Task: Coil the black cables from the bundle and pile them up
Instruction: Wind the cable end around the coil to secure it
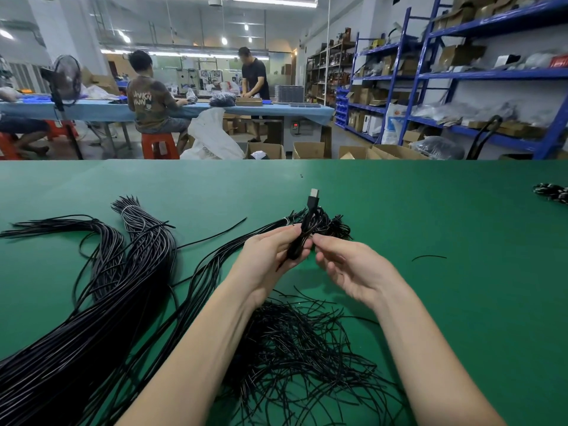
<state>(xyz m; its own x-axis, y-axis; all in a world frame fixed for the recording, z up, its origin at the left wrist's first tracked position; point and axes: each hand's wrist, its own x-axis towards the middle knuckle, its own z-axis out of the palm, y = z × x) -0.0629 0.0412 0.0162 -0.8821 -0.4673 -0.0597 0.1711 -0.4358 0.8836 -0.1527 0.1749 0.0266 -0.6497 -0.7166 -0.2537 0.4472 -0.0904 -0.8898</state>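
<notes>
To my left the thick cable bundle point(101, 302) sprawls across the green surface point(461, 241), barring any low sweep that way; beneath my wrists a tangle of loose ties point(301, 348) covers the near middle; to my right the surface lies bare but for one stray strand point(428, 257); a small coiled pile point(551, 192) sits at the far right edge; ahead, open green runs to the far edge.

Cables point(92, 318) glossy black plastic; plug tip point(314, 192) metal; table point(461, 272) matt green felt-like cloth.
</notes>
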